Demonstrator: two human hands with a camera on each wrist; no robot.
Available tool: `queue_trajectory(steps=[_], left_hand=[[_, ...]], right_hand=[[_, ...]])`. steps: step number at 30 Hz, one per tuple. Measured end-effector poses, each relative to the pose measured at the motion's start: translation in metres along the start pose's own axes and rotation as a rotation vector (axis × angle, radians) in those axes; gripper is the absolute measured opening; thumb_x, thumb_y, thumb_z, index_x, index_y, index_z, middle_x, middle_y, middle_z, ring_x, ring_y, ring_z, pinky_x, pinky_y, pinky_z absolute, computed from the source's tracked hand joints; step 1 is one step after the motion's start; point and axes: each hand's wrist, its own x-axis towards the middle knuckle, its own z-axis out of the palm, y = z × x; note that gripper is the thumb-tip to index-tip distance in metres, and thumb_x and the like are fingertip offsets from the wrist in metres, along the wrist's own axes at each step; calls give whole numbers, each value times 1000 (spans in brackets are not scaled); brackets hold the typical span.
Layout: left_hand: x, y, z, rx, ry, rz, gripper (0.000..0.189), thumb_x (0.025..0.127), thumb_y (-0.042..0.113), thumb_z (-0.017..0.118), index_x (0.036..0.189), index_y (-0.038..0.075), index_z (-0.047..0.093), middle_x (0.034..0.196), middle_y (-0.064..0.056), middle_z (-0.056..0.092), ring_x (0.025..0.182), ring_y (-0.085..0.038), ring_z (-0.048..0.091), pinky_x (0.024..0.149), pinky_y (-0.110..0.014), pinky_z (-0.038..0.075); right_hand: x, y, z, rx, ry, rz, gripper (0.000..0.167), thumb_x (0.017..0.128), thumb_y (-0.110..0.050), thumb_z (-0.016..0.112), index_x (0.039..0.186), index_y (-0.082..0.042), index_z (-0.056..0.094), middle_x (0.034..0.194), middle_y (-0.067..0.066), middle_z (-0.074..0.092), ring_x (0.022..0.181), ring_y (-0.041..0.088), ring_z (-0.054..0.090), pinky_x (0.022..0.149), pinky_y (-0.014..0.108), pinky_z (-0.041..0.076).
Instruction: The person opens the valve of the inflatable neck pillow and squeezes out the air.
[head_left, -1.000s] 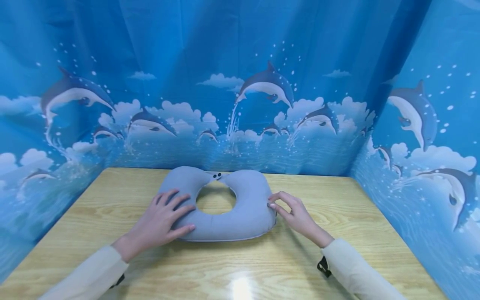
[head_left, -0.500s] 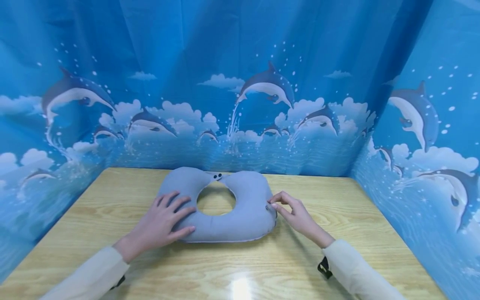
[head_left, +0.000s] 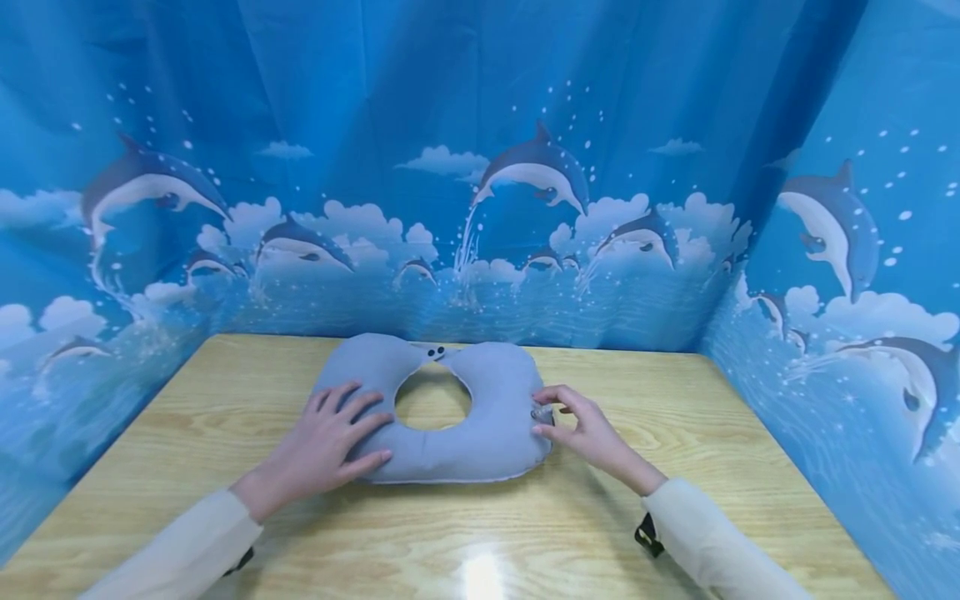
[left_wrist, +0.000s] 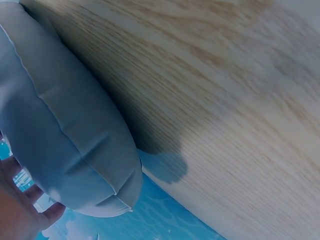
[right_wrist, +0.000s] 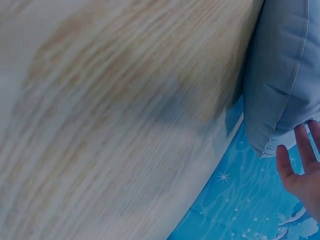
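Observation:
A grey U-shaped inflatable neck pillow (head_left: 457, 454), plump with air, lies on the table with its two ends meeting at the far side. My left hand (head_left: 318, 446) rests on its left arm, fingers spread. At the pillow's right edge, my right hand (head_left: 592, 429) has thumb and forefinger parted, one on either side of a small clear air valve (head_left: 542, 412). In the right wrist view, the fingers (right_wrist: 304, 145) of that hand reach the pillow's side; the valve is hidden there. The left wrist view shows the pillow's seamed side (left_wrist: 75, 130) beside the left fingers.
The wooden table (head_left: 675, 500) carries the pillow near its back edge. Blue curtains (head_left: 420, 167) printed with dolphins stand behind the table and along its sides. Two small dark round fasteners (head_left: 436, 353) sit where the pillow's ends meet.
My right thumb and forefinger, close together at the valve before, have spread apart, and the clear valve now shows between them. The left hand and the pillow have stayed nearly still.

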Motion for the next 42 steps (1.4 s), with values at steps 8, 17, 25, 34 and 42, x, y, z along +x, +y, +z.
queue_trajectory(steps=[8,17,25,34,42], left_hand=[[3,1,-1,4,17,18,48,84,61,49,119,30,58,128,-2,53,123,-35,39,93,-59,33],[13,3,-5,-5,-25,30,50,85,62,47,122,29,57,126,-3,55,121,-32,42,95,-56,33],[25,17,-7,-18,-40,65,47,86,59,47,122,31,56,125,-2,55,118,-30,45,94,-53,35],[36,38,1,-62,-24,104,46,87,57,48,122,28,56,126,-2,55,116,-30,47,93,-51,37],[48,56,2,-101,31,146,46,85,52,55,122,24,56,120,-4,57,114,-31,49,89,-51,40]], right_hand=[[-1,2,4,-61,-10,12,43,77,-23,72,117,-13,57,123,6,56,114,25,52,85,49,46],[-2,4,7,-49,-20,36,44,77,-21,72,117,-10,57,124,9,55,114,31,51,86,53,45],[-3,7,10,-43,-36,57,42,78,-23,71,117,-12,58,123,8,56,114,29,52,87,52,45],[-3,7,11,-46,-54,81,43,78,-23,72,117,-12,57,122,8,56,114,29,52,89,52,44],[-2,9,14,-84,-55,66,43,76,-24,73,115,-12,58,121,7,56,115,27,51,97,47,41]])
